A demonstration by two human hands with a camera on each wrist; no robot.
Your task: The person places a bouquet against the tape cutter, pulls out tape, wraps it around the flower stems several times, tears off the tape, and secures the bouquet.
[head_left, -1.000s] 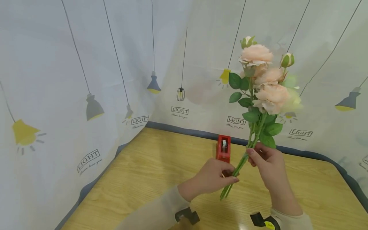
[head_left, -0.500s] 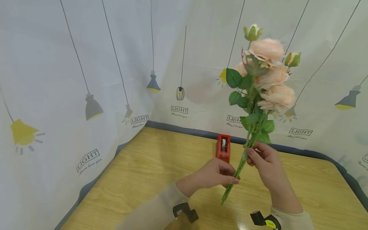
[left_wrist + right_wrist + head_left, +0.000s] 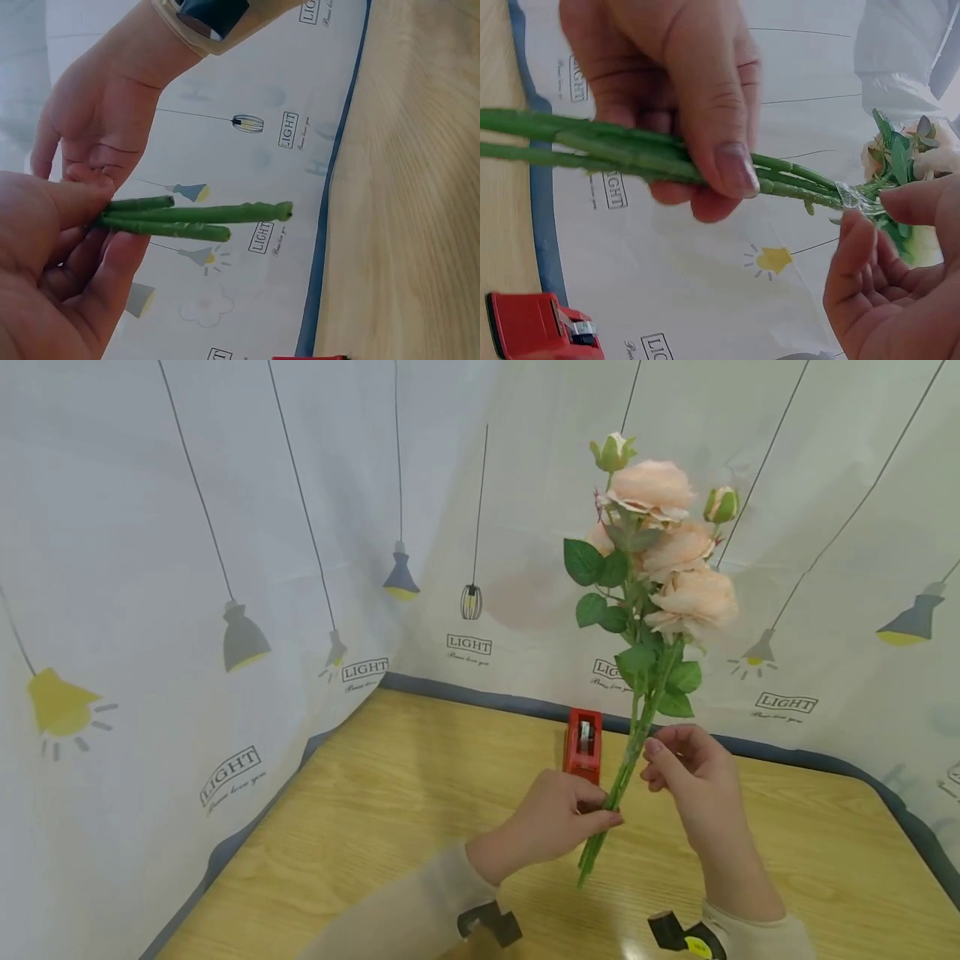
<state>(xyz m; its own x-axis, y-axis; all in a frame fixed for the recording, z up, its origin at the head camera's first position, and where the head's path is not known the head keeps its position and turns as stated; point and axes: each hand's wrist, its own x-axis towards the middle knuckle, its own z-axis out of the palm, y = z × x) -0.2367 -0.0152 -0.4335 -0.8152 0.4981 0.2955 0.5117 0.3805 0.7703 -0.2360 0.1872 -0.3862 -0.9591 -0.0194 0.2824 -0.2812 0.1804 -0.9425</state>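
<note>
A bouquet of pale pink artificial roses (image 3: 693,597) with green leaves stands nearly upright above the table in the head view. My left hand (image 3: 558,818) grips its green stems (image 3: 630,154) low down, thumb across them. The cut stem ends (image 3: 247,214) jut out past that hand in the left wrist view. Higher up, clear tape (image 3: 851,196) goes around the stems. Thumb and forefinger of my right hand (image 3: 697,777) pinch at this tape, just right of the stems; the exact tape end is hard to see.
On the wooden table (image 3: 360,827), a red tape dispenser (image 3: 583,743) stands near the back edge, behind my left hand. A white curtain (image 3: 315,527) printed with lamps hangs around the table's back and left side. Each wrist carries a black camera mount (image 3: 489,923).
The bouquet swung right, then its heads came back left and it stands more upright. My right fingertips have come slightly away from the stems. The left hand keeps its grip.
</note>
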